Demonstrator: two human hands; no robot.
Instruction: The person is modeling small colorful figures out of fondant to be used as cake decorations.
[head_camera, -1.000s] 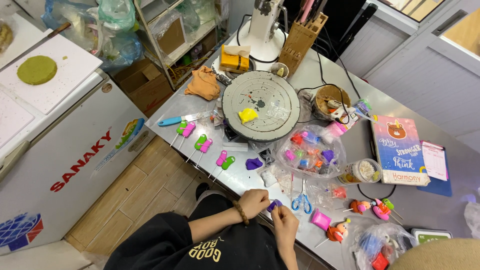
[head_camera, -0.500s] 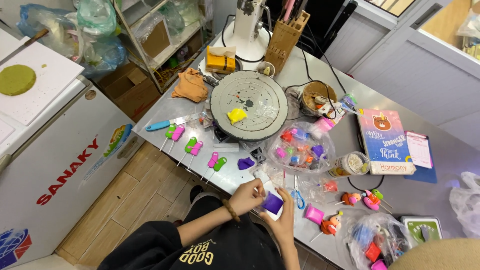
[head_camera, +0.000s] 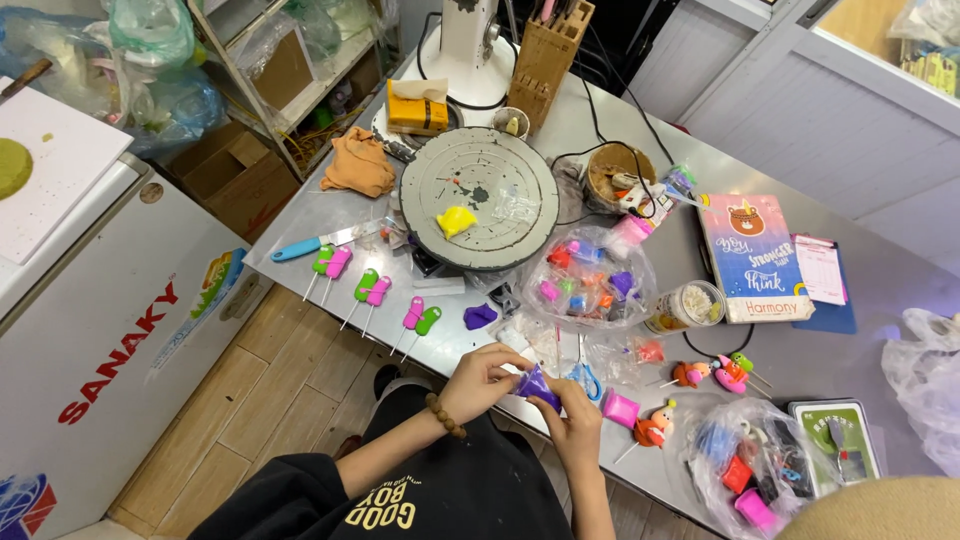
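My left hand (head_camera: 482, 378) and my right hand (head_camera: 573, 417) meet over the table's near edge, both pinching a small purple lump of clay (head_camera: 535, 385) between the fingertips. A beaded bracelet sits on my left wrist. Another purple clay lump (head_camera: 479, 316) lies on the table just beyond my left hand. Blue-handled scissors (head_camera: 583, 375) lie right behind my right hand. A pink clay block (head_camera: 620, 409) rests to the right of that hand.
A round grey turntable (head_camera: 480, 200) carries a yellow clay piece (head_camera: 455, 221). Pink and green clay figures on sticks (head_camera: 370, 288) line the left edge. Clear bags of coloured clay (head_camera: 585, 275), a notebook (head_camera: 753, 257), finished figures (head_camera: 712, 374) and a blue-handled knife (head_camera: 312, 244) surround them.
The camera has drawn closer to the table. My hands stay together on the purple clay, turning and pressing it slightly.
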